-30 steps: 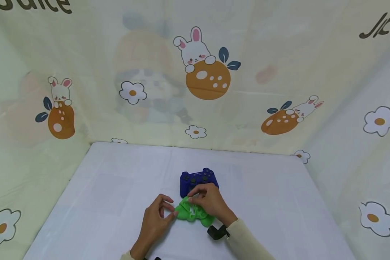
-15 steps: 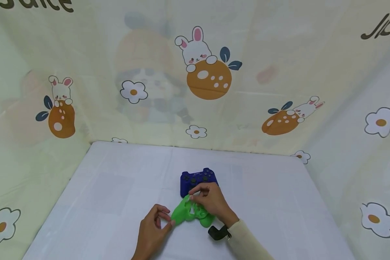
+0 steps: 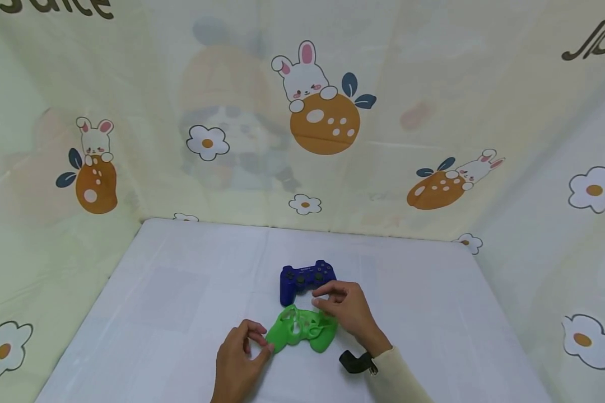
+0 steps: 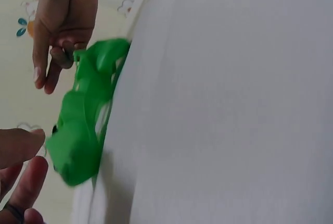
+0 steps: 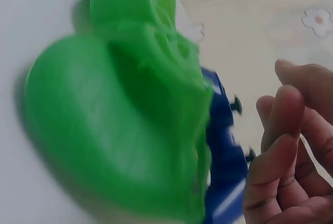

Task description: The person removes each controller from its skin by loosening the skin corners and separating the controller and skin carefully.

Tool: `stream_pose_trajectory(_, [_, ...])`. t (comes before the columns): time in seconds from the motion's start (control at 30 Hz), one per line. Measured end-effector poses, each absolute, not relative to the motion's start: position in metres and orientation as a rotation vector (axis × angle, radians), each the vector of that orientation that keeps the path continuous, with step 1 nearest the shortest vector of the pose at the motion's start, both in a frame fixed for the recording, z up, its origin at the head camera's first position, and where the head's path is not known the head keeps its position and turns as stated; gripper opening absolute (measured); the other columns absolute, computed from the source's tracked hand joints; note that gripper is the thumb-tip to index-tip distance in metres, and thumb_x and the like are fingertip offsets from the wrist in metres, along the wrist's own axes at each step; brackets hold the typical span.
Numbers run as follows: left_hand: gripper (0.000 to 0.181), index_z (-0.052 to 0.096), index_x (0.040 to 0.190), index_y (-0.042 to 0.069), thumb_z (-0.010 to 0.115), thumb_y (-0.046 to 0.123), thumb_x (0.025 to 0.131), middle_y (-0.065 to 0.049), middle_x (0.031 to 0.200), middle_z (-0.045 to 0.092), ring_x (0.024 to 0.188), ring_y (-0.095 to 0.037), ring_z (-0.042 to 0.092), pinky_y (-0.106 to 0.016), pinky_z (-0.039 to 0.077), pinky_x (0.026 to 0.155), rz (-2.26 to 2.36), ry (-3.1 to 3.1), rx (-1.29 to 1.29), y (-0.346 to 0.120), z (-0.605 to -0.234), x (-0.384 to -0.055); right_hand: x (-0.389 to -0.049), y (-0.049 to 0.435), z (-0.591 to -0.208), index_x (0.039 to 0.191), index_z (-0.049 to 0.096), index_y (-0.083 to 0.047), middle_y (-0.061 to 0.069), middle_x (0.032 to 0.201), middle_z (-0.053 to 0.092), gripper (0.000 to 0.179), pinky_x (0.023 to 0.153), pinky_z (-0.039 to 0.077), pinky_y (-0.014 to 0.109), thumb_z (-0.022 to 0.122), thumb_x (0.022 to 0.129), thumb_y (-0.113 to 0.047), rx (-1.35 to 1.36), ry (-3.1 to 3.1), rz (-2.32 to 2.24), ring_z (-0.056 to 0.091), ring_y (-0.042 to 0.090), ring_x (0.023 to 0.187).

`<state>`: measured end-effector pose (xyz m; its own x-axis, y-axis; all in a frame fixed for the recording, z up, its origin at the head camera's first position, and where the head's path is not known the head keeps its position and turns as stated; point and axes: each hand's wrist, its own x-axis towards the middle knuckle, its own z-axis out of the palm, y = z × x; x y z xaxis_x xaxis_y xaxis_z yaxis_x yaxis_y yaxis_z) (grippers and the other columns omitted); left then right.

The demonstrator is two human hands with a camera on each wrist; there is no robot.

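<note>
A green silicone controller cover [image 3: 285, 331] lies spread on the white table, its openings facing up. Just behind it sits a blue game controller [image 3: 308, 275], partly overlapped by my right hand in the head view. My left hand [image 3: 239, 358] is at the cover's left grip, thumb and fingers apart; the left wrist view shows the fingertips right beside the green edge. Over the cover's right side is my right hand [image 3: 350, 310], fingers loosely bent with nothing between them. From the right wrist, the hollow green grip [image 5: 99, 130] fills the foreground.
The white-covered table [image 3: 181, 291] extends around both items. A cream curtain [image 3: 383, 184] printed with rabbits, oranges and flowers hangs behind and at both sides. On the right wrist is a black camera mount [image 3: 355, 362].
The cover's left side, bunched up a second ago, has straightened out flat. My right hand has let go of its upper edge and moved right; my left hand has shifted slightly left and down.
</note>
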<state>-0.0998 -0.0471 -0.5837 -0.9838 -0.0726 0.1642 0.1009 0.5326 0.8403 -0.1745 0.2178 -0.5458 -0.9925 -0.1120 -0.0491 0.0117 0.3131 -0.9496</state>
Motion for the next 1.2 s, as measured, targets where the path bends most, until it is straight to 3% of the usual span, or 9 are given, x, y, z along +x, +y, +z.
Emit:
stream_pose_trajectory(0.17, [0.039,0.065,0.100,0.029,0.095,0.019,0.077,0.023,0.081,0.066,0.070,-0.005,0.046,-0.019,0.039,0.064,-1.437,-2.619,-0.081,-0.025,-0.580,-0.095,-0.165,0.237,-0.548,0.109,0.080,-0.003,0.021,0.071,0.068,0.029,0.054,0.043,0.024,0.087,0.089,-0.022,-0.054,2.470,-1.776,0.053,0.011,0.058])
stream_pose_trajectory(0.37, [0.040,0.065,0.100,0.032,0.096,0.020,0.076,0.026,0.083,0.069,0.074,-0.007,0.050,-0.018,0.041,0.067,-1.486,-2.615,-0.126,0.001,-0.580,-0.094,-0.158,0.250,-0.562,0.110,0.082,-0.012,0.011,0.066,0.067,0.026,0.050,0.038,0.023,0.088,0.088,-0.025,0.044,2.497,-1.697,0.045,0.007,0.053])
stream_pose_trajectory(0.63, [0.047,0.066,0.098,0.032,0.101,0.022,0.068,0.025,0.085,0.067,0.082,-0.004,0.056,-0.023,0.048,0.066,-1.273,-2.584,-0.228,0.027,-0.585,-0.092,-0.156,0.255,-0.577,0.109,0.082,-0.012,0.005,0.066,0.069,0.025,0.049,0.040,0.020,0.089,0.086,-0.022,-0.009,2.511,-1.644,0.051,0.005,0.051])
stream_pose_trajectory(0.9, [0.050,0.065,0.096,0.032,0.103,0.025,0.064,0.023,0.086,0.070,0.082,-0.003,0.054,-0.021,0.046,0.062,-1.079,-2.584,-0.343,0.041,-0.590,-0.093,-0.156,0.253,-0.578,0.110,0.080,-0.006,0.012,0.101,0.081,0.022,0.057,0.053,0.021,0.085,0.090,-0.015,-0.017,2.402,-1.724,0.061,0.007,0.057])
stream_pose_trajectory(1.2, [0.054,0.066,0.094,0.030,0.105,0.021,0.058,0.020,0.085,0.071,0.076,-0.003,0.049,-0.017,0.040,0.057,-0.998,-2.559,-0.302,0.047,-0.589,-0.096,-0.155,0.253,-0.577,0.112,0.079,-0.003,0.015,0.105,0.081,0.024,0.059,0.055,0.022,0.083,0.092,-0.017,-0.012,2.342,-1.756,0.063,0.007,0.061])
